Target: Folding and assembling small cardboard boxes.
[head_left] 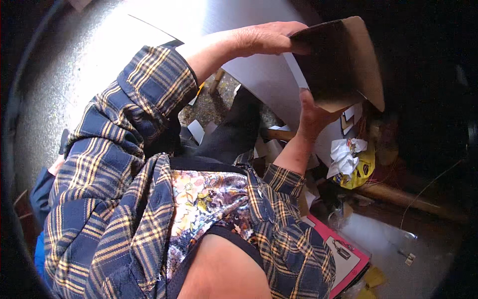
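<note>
Between my hands is a piece of brown cardboard (338,62) with bent-up sides, like a shallow box or lid. It is tilted, its dark inner face showing, and a pale strip runs along its near left edge. At its upper left corner, my left hand (274,37) is closed on the edge; part of the fingers is hidden behind the board. My right hand (316,115) grips the lower edge, thumb pointing up along the pale strip. Under the cardboard spreads a smooth grey table top (261,82), glaring with light at the far left.
Crumpled white paper (346,157) and a yellow plastic bag (362,172) lie to the right. A pink and white printed box (343,254) is at lower right. Paper scraps (196,131) litter the floor by my legs. Another person's blue sleeve (41,192) shows at far left.
</note>
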Demonstrator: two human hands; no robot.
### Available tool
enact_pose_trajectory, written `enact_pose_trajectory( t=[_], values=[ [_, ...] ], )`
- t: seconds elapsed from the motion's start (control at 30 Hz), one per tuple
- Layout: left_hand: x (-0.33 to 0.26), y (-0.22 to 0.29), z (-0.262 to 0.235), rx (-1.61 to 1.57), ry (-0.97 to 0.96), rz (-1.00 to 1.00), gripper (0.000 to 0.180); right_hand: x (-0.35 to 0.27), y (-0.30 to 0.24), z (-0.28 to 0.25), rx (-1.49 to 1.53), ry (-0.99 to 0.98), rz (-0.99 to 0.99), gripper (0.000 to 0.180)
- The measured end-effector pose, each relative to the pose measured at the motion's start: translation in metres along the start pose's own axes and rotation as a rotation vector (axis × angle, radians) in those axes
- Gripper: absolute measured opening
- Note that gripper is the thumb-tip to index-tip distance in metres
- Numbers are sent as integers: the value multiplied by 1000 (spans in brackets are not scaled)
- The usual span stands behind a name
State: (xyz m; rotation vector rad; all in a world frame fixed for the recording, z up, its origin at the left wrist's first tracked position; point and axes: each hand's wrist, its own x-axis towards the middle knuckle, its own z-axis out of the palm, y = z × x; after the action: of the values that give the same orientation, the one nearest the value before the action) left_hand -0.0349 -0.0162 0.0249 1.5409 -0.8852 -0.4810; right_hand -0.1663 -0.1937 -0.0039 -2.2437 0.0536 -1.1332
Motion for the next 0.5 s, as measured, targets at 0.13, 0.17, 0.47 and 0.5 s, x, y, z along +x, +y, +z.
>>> enact_pose_trajectory(
  t=[0.13, 0.17, 0.47, 0.5],
  values=[
    [8, -36, 8, -56, 26, 39, 73, 3, -11, 5, 52, -21, 117, 107],
    [8, -32, 7, -37, 38, 103, 76, 2, -11, 5, 57, -21, 115, 107],
    [-9, -20, 1, -246, 51, -33, 86, -1, -8, 21, 355, -75, 242, 98],
    [-2, -19, 6, -256, 34, -25, 86, 0, 9, 14, 533, -24, 430, 90]
  ],
)
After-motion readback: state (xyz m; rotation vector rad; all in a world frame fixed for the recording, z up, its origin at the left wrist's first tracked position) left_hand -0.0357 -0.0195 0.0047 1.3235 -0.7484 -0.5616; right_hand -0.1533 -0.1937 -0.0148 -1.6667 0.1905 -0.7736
